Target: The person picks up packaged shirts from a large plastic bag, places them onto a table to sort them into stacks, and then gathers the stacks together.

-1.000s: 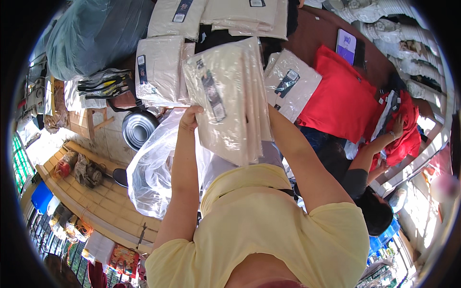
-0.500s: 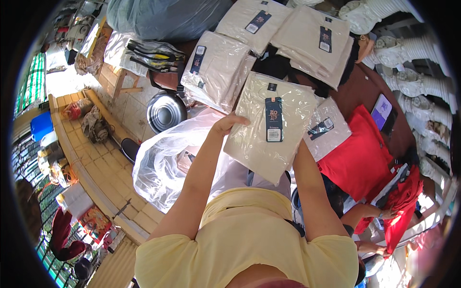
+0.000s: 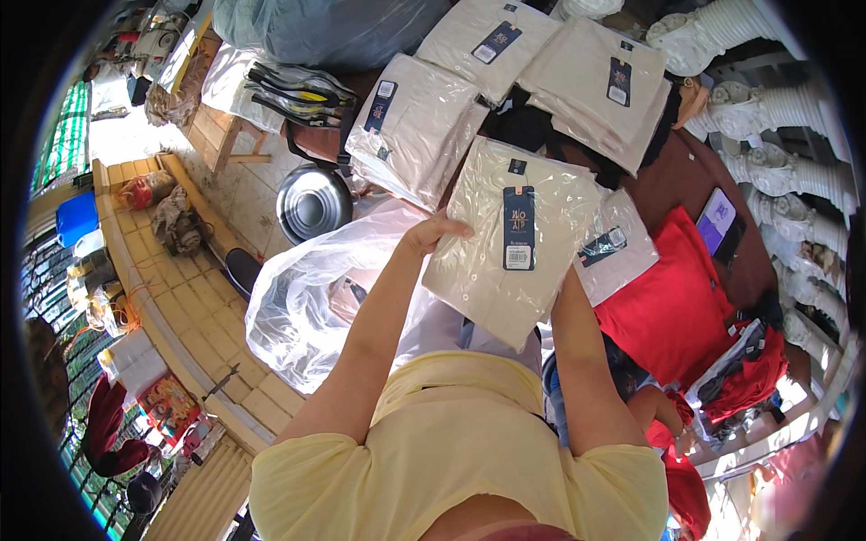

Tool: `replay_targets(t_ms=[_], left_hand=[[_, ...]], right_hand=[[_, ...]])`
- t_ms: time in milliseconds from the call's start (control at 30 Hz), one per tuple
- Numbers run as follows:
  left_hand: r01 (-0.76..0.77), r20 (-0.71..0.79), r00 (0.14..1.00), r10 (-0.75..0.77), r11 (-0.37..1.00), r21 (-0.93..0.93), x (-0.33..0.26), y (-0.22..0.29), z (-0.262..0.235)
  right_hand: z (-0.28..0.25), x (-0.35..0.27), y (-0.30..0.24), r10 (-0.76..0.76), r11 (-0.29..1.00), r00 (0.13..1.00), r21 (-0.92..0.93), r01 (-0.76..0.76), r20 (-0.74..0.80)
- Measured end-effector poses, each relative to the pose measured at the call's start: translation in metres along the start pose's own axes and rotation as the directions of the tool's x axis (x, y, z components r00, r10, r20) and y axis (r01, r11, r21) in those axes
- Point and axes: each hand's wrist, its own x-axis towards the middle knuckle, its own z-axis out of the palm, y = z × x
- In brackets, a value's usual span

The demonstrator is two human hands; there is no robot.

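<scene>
My left hand [image 3: 437, 231] grips the left edge of a folded beige garment in a clear plastic bag [image 3: 483, 230], its thumb on top. A dark hang tag [image 3: 519, 228] shows through the plastic. My right forearm [image 3: 577, 352] reaches to the bag's right edge, where my right hand goes out of sight beneath it; its fingers are hidden. Just right of the held bag lies another bagged beige garment [image 3: 631, 266]. Beyond are stacks of similar bagged garments, one at the left [image 3: 406, 126], one in the middle [image 3: 487, 41] and one at the right [image 3: 595, 86].
A large clear plastic bag [image 3: 289, 307] lies open at my left, near a round metal-topped stool [image 3: 313, 206]. Red cloth [image 3: 667, 307] and a phone [image 3: 719, 221] lie on the brown surface at right. Another person's arm [image 3: 658, 410] is at lower right. White ribbed columns [image 3: 776, 108] line the right.
The held bag stays in almost the same place, and my grip looks unchanged. At lower right the other person's hands and the red cloth have shifted downward.
</scene>
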Motion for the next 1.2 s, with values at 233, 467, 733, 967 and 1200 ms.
replay_targets(t_ms=[233, 467, 733, 967, 1200], left_hand=[[-0.07, -0.033, 0.997, 0.068, 0.997, -0.041, -0.003, -0.003, -0.012], [-0.008, -0.281, 0.949, 0.143, 0.902, 0.432, 0.055, -0.006, -0.035], [-0.056, -0.281, 0.946, 0.161, 0.936, 0.349, 0.065, -0.017, -0.032], [0.171, -0.324, 0.65, 0.687, 0.284, 0.944, 0.044, -0.019, 0.016], [0.046, -0.67, 0.429, 0.605, 0.726, 0.686, -0.033, -0.109, 0.07]], right_hand=[[-0.042, -0.011, -0.044, 0.189, 0.388, 0.947, -0.906, 0.17, 0.259], [-0.072, -0.022, -0.066, 0.321, 0.857, 0.878, -0.504, -0.11, 0.355], [-0.015, -0.065, -0.024, 0.047, 0.621, 0.995, -0.783, 0.037, 0.084], [-0.013, -0.068, 0.016, -0.055, 0.988, 0.989, -0.136, 0.073, 0.135], [-0.013, -0.07, 0.003, 0.129, 0.984, 0.981, -0.141, -0.108, 0.146]])
